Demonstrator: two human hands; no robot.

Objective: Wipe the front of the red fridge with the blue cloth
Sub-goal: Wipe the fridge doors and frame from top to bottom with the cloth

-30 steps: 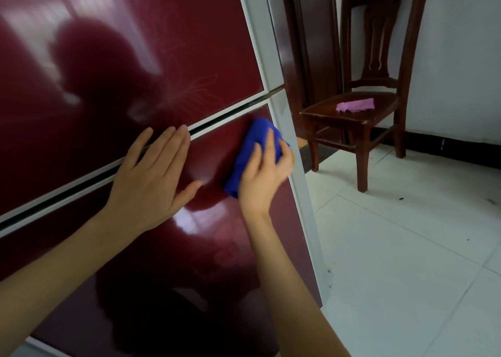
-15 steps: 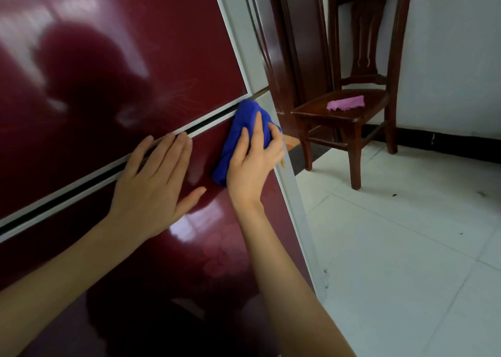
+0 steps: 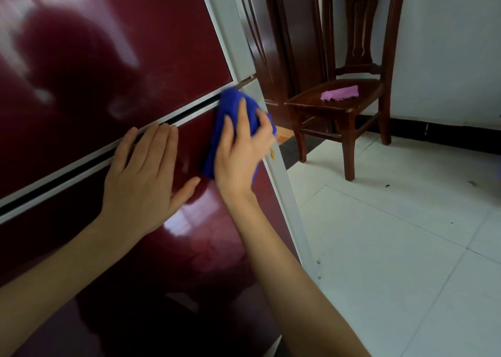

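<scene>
Head view: right hand (image 3: pixel 241 153), fingers straight, pressed the blue cloth (image 3: pixel 230 107) on the fridge (image 3: pixel 135 44) just under its door gap (image 3: pixel 189 116), cloth lengthwise toward it; left hand (image 3: pixel 143 180) lay spread, fingertips at that gap.

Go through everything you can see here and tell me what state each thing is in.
red fridge, both doors closed.
blue cloth, bunched, pressed against the lower door near its top edge.
right hand, flat on the blue cloth.
left hand, flat on the lower door, empty.
wooden chair, upright.
pink cloth, lying on the chair seat.
</scene>
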